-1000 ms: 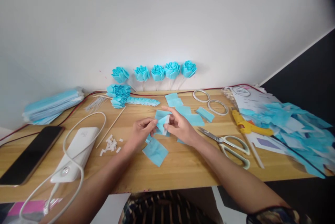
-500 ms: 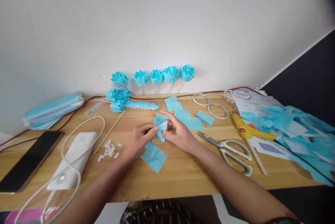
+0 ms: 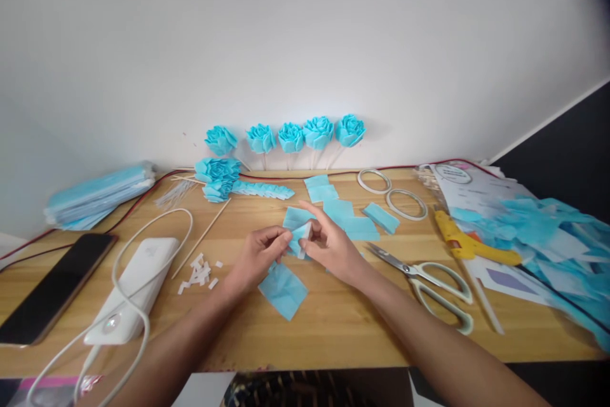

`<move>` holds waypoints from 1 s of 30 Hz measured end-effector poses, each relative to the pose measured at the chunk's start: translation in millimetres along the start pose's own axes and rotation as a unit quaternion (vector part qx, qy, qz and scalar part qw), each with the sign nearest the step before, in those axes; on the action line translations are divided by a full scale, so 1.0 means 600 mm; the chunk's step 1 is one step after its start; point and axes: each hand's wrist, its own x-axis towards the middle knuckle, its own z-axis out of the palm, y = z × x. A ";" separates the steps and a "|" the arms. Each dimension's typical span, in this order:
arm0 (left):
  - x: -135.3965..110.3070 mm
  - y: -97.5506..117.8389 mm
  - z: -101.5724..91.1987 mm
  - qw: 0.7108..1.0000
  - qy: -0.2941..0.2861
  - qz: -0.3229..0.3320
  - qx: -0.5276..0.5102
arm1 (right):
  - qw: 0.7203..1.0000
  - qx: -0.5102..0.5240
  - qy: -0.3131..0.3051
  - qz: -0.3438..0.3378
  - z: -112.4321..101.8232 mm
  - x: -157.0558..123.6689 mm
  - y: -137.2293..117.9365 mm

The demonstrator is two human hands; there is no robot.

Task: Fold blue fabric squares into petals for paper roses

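Between my two hands is a small blue fabric piece (image 3: 298, 239) with a white strip along its right edge. My left hand (image 3: 267, 248) pinches its left side between thumb and fingers. On the right edge, my right hand (image 3: 330, 240) grips it with the thumb in front, index finger stretched out. A loose blue square (image 3: 283, 291) lies flat on the table just below the hands. More blue squares (image 3: 339, 210) are spread behind them, beside a folded blue piece (image 3: 381, 218). The fingertips partly cover the held piece.
Scissors (image 3: 419, 277), a yellow glue gun (image 3: 469, 243) and blue scraps (image 3: 548, 229) lie right. Two tape rolls (image 3: 406, 204) sit behind. Blue flowers (image 3: 318, 133) lean on the wall. A power bank (image 3: 133, 289), phone (image 3: 54, 286), white bits (image 3: 197, 272) and stick (image 3: 201, 239) are left.
The view has shifted slightly, so things on the right appear farther right. Both hands still hold the blue piece, whose white edge is now turned a little.
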 end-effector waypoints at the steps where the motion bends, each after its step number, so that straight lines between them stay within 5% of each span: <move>1: 0.000 0.000 0.000 1.000 -0.001 -0.003 -0.003 | 1.000 -0.002 0.001 0.000 0.000 -0.001 -0.001; 20: -0.002 0.018 0.005 0.999 -0.019 -0.023 0.015 | 1.000 0.003 0.019 0.001 0.000 -0.001 0.002; 30: 0.031 0.042 0.000 0.991 -0.054 0.035 0.120 | 0.999 -0.001 0.054 -0.004 -0.012 0.004 -0.001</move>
